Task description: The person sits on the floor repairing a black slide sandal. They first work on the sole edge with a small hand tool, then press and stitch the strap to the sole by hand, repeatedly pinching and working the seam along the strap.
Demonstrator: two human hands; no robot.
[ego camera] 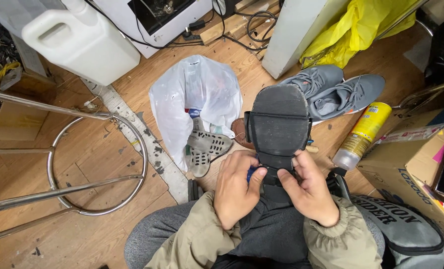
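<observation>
A dark shoe with a worn black rubber sole (277,122) stands sole-up over the person's lap, toe pointing far, held between both hands at its near end. The left hand (238,187) curls shut around the heel area, with a small blue object (252,173) showing between its fingers; what that object is cannot be told. The right hand (306,189) pinches the same near end from the right, fingertips pressed against the sole's edge. Judging by this, the work is on the heel, in mid-course: the sole looks whole, and nothing has been removed or set aside nearby. On the wooden floor (97,149) beyond lie a white plastic bag (194,94), a pair of grey sneakers (331,89) and a yellow bottle (364,132) lying on its side.
</observation>
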